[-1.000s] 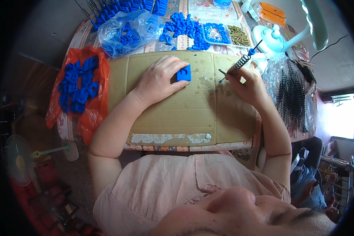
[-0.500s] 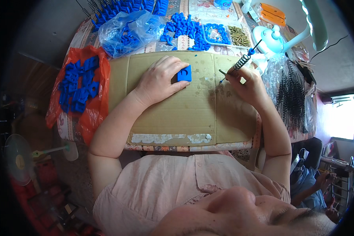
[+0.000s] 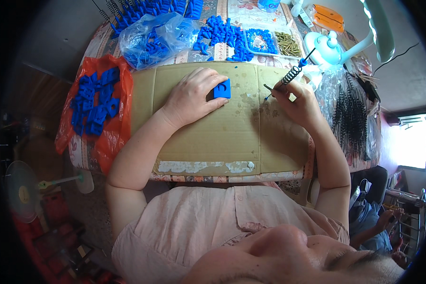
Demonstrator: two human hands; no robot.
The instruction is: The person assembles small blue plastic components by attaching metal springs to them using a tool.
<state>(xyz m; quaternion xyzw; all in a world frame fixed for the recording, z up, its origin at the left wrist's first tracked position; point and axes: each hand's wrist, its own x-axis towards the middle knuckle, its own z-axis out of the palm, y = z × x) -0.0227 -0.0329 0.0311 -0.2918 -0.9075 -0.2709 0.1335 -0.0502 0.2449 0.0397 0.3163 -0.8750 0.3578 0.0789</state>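
Note:
My left hand (image 3: 194,94) grips a small blue plastic block (image 3: 222,88) between thumb and fingers, over the cardboard sheet (image 3: 208,137). A curved slot shows on the block's upper face. Off to the right, my right hand (image 3: 296,102) pinches a black coil spring (image 3: 291,74) on a thin rod. A blue piece (image 3: 302,62) sits at the spring's upper end, and the rod's thin ends stick out below my fingers, above the cardboard. The two hands are well apart.
An orange bag of blue blocks (image 3: 94,102) lies left. Along the back are a clear bag (image 3: 158,40), blue cone-like pieces (image 3: 222,33), and a tray (image 3: 261,52) with blue bits and brass-coloured pins. A lamp (image 3: 324,49) and black springs (image 3: 350,118) stand right. Someone sits far right.
Both my hands stay nearly still, holding the same things. At the far right, the other person's hand has shifted slightly.

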